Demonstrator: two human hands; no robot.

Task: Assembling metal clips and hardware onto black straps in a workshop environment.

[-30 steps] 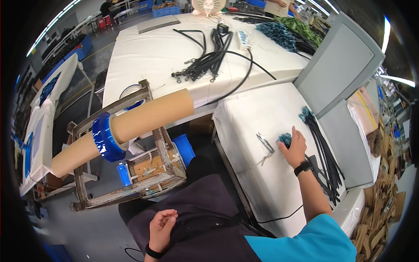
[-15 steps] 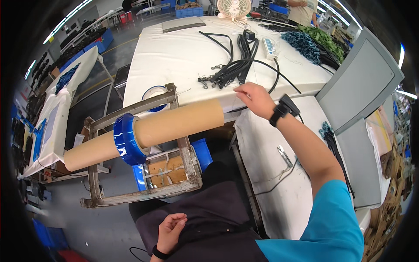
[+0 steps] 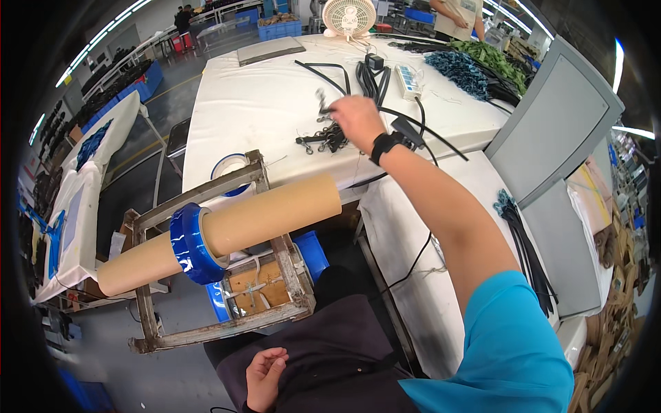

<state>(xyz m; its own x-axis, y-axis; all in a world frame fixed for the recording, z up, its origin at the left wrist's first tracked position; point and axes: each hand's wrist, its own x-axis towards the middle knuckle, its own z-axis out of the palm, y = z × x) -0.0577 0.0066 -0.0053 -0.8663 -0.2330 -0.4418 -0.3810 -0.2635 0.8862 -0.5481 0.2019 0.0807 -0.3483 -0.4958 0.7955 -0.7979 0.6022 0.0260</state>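
Over the white-covered table, my right hand (image 3: 357, 122) is closed on a black strap. A metal hook (image 3: 321, 101), smeared by motion, sticks out to the left of its fingers. Just below lies a bundle of black straps (image 3: 332, 138) with metal hooks at their near ends, partly hidden by my hand. My left hand (image 3: 265, 375) rests over my lap, palm up, its fingers curled in with nothing showing in them. Left of my lap, a brown cardboard tube (image 3: 275, 215) carrying a roll of blue tape (image 3: 189, 244) lies across a worn wooden frame (image 3: 227, 334).
A power strip (image 3: 409, 82), a fan (image 3: 349, 19) and a grey flat panel (image 3: 270, 51) are on the table (image 3: 234, 103). More dark straps (image 3: 527, 241) lie at right by a tall grey panel (image 3: 561, 117). A person (image 3: 460, 19) stands at the far side.
My right hand has moved left and away from me, onto the strap bundle, and now grips a strap. The view has shifted slightly; my left hand stays over my lap.
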